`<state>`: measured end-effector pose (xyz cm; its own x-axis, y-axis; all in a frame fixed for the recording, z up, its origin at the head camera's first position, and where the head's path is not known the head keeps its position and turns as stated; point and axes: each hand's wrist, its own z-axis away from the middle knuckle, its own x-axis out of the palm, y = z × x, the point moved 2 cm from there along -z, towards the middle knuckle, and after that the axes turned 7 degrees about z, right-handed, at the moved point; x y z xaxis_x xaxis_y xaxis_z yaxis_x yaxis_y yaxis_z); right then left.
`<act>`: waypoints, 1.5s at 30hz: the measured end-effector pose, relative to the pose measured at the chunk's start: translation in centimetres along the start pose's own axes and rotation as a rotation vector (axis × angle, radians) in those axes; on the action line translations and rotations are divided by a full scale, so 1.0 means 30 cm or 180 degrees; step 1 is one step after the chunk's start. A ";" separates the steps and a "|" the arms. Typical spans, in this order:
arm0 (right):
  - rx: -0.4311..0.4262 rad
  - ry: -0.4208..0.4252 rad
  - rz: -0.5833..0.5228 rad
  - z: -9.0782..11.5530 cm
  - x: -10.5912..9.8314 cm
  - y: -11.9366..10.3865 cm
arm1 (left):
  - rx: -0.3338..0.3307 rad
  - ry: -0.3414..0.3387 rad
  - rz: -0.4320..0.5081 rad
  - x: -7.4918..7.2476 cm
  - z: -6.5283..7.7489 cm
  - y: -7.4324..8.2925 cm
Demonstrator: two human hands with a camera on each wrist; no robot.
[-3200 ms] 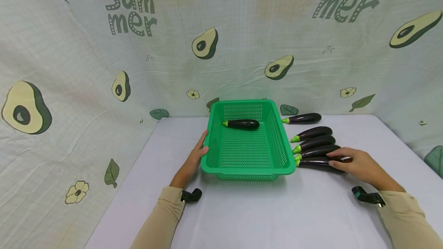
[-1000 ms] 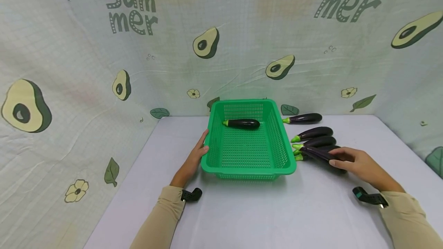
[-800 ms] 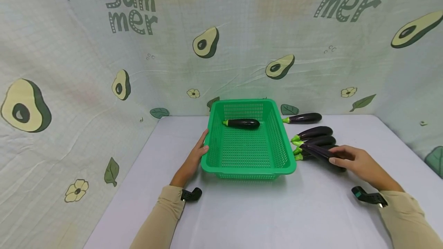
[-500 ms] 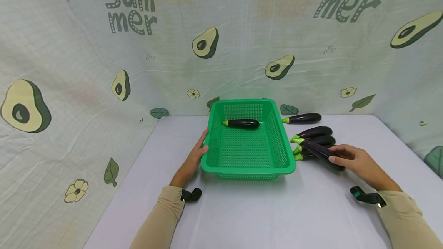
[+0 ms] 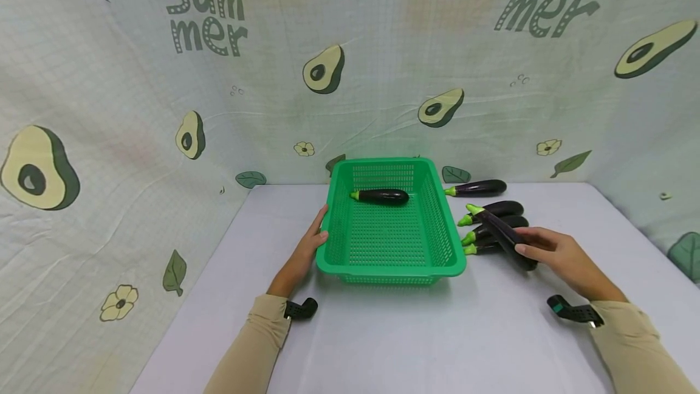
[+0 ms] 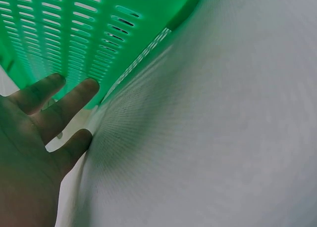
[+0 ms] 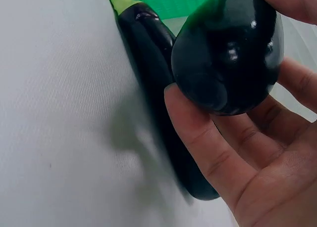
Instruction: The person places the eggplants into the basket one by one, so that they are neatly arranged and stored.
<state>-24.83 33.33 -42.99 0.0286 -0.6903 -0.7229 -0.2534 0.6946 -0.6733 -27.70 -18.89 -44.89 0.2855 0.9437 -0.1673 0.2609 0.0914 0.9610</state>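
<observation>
We are pinching the held eggplant (image 5: pixel 497 229) by its rounded end in the right hand (image 5: pixel 563 263), slanting it over three loose eggplants (image 5: pixel 510 207) between the green basket (image 5: pixel 391 271) and the right edge of the table (image 5: pixel 394 339). We are judging it firm, fairly light and slippery-skinned, and favouring a grip round the thick body. With the left hand (image 5: pixel 302 257) extending its fingers, we are touching the basket's left wall. The basket is containing a single eggplant (image 5: pixel 384 197), lying toward the table's far edge.

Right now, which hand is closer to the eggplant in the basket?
Left. The left hand touches the basket's left wall, left of that eggplant; the right hand is past the right wall, holding another eggplant.
</observation>
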 end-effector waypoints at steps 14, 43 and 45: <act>0.0067 -0.0037 0.0010 -0.040 0.007 -0.028 | 0.0121 -0.0030 -0.0048 -0.009 -0.007 -0.019; 0.0079 -0.0083 -0.0358 -0.158 0.030 -0.127 | 0.0104 -0.0018 0.0002 -0.005 -0.006 -0.017; 0.0091 -0.0082 -0.0414 -0.162 0.023 -0.137 | 0.0123 -0.0022 0.0003 -0.007 -0.007 -0.017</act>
<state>-28.45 29.00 -39.97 0.0843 -0.7697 -0.6328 -0.2183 0.6053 -0.7654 -28.08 -19.06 -45.30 0.2921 0.9415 -0.1681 0.2959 0.0782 0.9520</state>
